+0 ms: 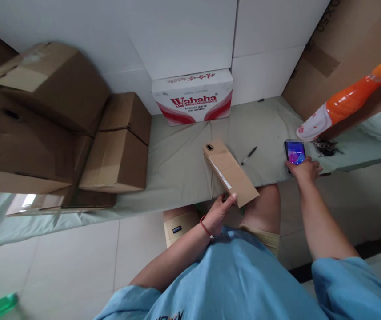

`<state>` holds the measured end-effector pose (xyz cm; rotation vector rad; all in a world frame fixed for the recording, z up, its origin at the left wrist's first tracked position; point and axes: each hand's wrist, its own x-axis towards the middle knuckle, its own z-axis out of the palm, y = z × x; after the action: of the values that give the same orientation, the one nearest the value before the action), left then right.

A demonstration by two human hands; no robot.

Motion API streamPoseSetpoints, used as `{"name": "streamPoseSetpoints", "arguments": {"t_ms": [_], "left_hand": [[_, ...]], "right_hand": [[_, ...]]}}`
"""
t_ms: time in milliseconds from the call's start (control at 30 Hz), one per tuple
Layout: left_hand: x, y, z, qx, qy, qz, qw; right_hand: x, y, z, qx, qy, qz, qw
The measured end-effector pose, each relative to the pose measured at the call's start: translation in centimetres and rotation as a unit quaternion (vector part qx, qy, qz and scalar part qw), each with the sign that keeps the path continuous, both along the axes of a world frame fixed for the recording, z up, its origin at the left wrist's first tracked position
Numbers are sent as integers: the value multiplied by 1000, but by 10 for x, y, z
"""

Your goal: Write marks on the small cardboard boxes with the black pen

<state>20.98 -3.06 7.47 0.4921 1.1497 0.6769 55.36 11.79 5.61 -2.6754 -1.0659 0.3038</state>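
— What is seen closest, below the blue shirt point(243, 275)?
— The left hand point(218, 213) is closed on the near corner of a slim kraft carton point(230, 173), thumb on top. The carton is held over the knees and the worktop point(177, 169) edge, its long axis running away and leftward.
— And the right hand point(305, 169)?
— It is laid on the near end of a lit smartphone point(296, 153), well right of the carton; whether the phone is gripped cannot be told. A pen point(249, 155) is seen between the two, unobstructed. Keys point(326, 146) and an orange bottle point(346, 104) lie just beyond the phone. A Wahaha case point(193, 95) and brown boxes point(120, 142) are set farther back.
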Motion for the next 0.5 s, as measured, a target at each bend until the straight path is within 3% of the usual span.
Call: {"name": "streamPoseSetpoints", "arguments": {"t_ms": [133,200,233,300,367,400,433,500], "left_hand": [[9,1,-2,15,-14,24,1000],[8,0,-2,19,-3,34,999],[7,0,-2,21,6,37,999],[2,-2,-1,26,24,42,998],[-3,-5,1,33,38,45,998],[-5,-6,2,41,48,46,997],[-7,-8,3,57,70,41,995],[-9,-11,5,105,136,20,985]], "right_hand": [[-23,-13,10,93,-5,89,992],[-46,-32,15,146,107,152,972],[-60,-46,18,159,196,187,949],[-88,-76,23,157,370,257,879],[-111,-104,28,131,466,315,816],[-120,-116,31,117,487,333,799],[-127,-124,33,102,492,342,794],[-134,-135,36,75,471,327,816]]}}
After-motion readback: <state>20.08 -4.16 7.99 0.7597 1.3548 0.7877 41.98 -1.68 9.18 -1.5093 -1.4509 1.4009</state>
